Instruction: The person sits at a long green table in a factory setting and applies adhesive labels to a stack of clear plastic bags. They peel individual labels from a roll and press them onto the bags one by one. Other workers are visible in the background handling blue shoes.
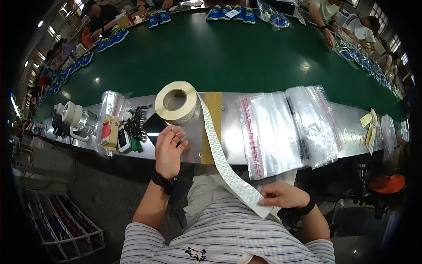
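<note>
Nearest, the right grip (283,196) is closed thumb-to-fingers on the free end of a white label strip (224,167), close over the striped shirt (220,235); likely held out there so the length hangs drawn out and doesn't curl back. Left grip (168,149), up and left of it: fingers loosely curled and apart, nothing seen inside. Label roll (173,116) sits just beyond the left fingertips, hub facing up, on the metal worktop (231,141); contact can't be told. Hand probably placed there to steady it. Strip leaves the roll's right side and crosses a brown tape band (214,103) on its way to the right grip.

Above the right grip, clear zip bags (272,132) lie in overlapping stacks, seemingly aligned for easy pick-up. Left of the left grip, a small box (110,132) and a jug (77,116) are pushed aside, perhaps for working room. Farthest from both grips, blue shoes (231,14) line the green belt's (198,53) far edge, presumably in co-workers' reach.
</note>
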